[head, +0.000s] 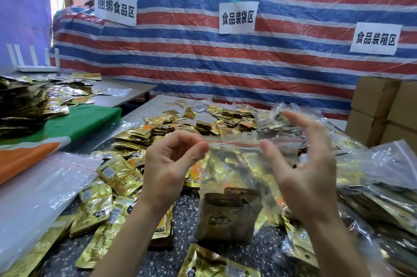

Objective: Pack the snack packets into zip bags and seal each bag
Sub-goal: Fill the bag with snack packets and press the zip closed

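1. The left hand (173,159) pinches the left end of the zip bag (234,175) at its red seal. The right hand (309,163) is spread, fingers straight, with the thumb tip against the seal.
2. Signs (238,18) on the striped tarp (203,55) read 捆绑食品区, 食品装袋区, 食品装箱区.
3. The bag hangs between both hands with gold snack packets (225,213) inside, over the desk (185,227).

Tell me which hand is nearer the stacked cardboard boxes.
Right. The right hand is at the zip bag seal, on the side toward the cardboard boxes; the left hand pinches the bag's opposite corner, farther from them.
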`<state>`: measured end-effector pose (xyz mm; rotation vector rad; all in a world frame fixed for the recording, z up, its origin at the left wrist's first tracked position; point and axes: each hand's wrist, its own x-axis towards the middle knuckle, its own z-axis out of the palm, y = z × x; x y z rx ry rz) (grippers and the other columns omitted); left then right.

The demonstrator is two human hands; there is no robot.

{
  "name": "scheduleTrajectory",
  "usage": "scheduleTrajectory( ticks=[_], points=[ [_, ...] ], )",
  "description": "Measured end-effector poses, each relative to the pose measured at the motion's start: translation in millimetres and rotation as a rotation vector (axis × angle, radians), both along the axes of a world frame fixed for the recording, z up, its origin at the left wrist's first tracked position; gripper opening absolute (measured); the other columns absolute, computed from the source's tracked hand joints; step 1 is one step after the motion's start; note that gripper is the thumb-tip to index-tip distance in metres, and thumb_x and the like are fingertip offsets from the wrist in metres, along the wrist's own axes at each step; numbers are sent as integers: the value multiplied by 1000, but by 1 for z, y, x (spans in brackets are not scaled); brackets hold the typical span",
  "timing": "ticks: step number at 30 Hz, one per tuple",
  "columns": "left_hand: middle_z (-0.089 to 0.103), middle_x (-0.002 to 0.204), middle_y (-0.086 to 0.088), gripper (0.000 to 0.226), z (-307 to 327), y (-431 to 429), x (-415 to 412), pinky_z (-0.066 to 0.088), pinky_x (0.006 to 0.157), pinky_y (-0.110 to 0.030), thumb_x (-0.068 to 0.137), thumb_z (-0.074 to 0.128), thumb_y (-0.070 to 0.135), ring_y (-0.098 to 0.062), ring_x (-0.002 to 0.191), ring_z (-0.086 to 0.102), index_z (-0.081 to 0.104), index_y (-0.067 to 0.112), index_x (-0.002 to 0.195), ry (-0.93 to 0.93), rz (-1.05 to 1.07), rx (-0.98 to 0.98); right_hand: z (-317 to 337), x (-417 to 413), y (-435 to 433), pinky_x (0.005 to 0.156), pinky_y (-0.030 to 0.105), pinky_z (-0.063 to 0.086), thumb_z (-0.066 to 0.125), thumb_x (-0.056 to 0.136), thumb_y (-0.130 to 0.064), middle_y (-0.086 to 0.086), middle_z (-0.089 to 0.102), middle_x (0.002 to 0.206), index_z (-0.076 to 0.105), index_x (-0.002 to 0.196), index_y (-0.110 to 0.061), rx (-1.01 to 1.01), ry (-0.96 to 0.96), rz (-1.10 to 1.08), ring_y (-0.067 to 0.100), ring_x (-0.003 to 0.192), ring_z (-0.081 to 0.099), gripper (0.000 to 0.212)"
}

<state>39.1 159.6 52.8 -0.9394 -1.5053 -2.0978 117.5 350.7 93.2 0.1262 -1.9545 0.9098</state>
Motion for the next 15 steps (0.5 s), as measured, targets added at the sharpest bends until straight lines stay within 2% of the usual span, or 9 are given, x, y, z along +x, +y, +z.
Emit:
scheduleTrajectory(
  ticks=[3,5,7,9,12,15],
  points=[
    [70,78,0,22,-2,4,2,54,68,-21,76,80,42,-12,73,65,75,22,85,15,-22,27,9,2,-27,119,44,22,64,87,-47,-13,57,133,66,119,-33,453,27,-18,12,140,34,35],
    [72,81,-1,15,-3,6,3,55,72,-21,79,79,36,-12,77,67,76,24,87,23,-51,41,17,3,-42,117,53,23,65,89,-43,-15,66,116,72,108,-32,579,-19,0,13,130,46,23],
    [73,84,-1,6,-4,6,4,56,73,-21,83,77,23,-12,79,69,76,22,89,36,-55,53,25,2,-49,112,50,32,67,92,-41,-18,69,103,72,104,-31,585,-122,51,9,113,55,16],
    [74,86,-4,7,-6,5,5,57,75,-22,84,73,20,-14,82,71,76,18,90,28,-49,66,31,1,-48,101,44,44,68,91,-45,-21,67,95,70,105,-32,513,-216,122,7,101,59,19],
    [74,89,-10,13,-8,3,6,58,77,-25,85,73,20,-20,85,71,73,11,93,21,-44,60,39,-1,-44,88,40,52,62,84,-58,-21,66,89,70,105,-34,455,-341,201,1,92,61,33],
    [74,88,-6,13,-8,3,6,57,76,-23,85,68,21,-17,84,71,74,11,92,16,-41,53,46,-5,-42,81,39,55,64,82,-56,-18,69,85,72,94,-31,448,-428,270,-1,86,64,29]
  ],
)
